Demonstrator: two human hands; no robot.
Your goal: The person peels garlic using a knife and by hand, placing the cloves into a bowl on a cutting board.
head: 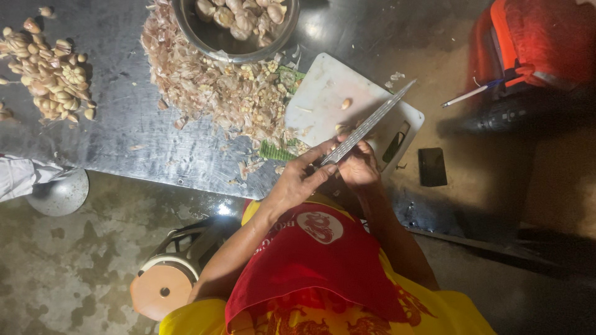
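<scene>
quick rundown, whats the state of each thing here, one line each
knife: held over the board, blade pointing away
left hand: closed at the knife's base
right hand: gripping the handle
cutting board: flat, one clove on it
metal bowl: part filled with peeled cloves
garlic skins: heaped loose

A scratched grey metal table (pixel 124 118) is filling the upper part of the view, catching a bright glare of light near its front edge while its far corners are fading into shadow. Below it, a stained, mottled concrete floor (pixel 68 260) is showing, dimly lit. A round stool (pixel 162 286) with an orange-brown seat is standing on the floor near the table edge. At the upper right, something orange-red (pixel 534 43) is glowing in the light, with deep darkness lying beneath it.
</scene>
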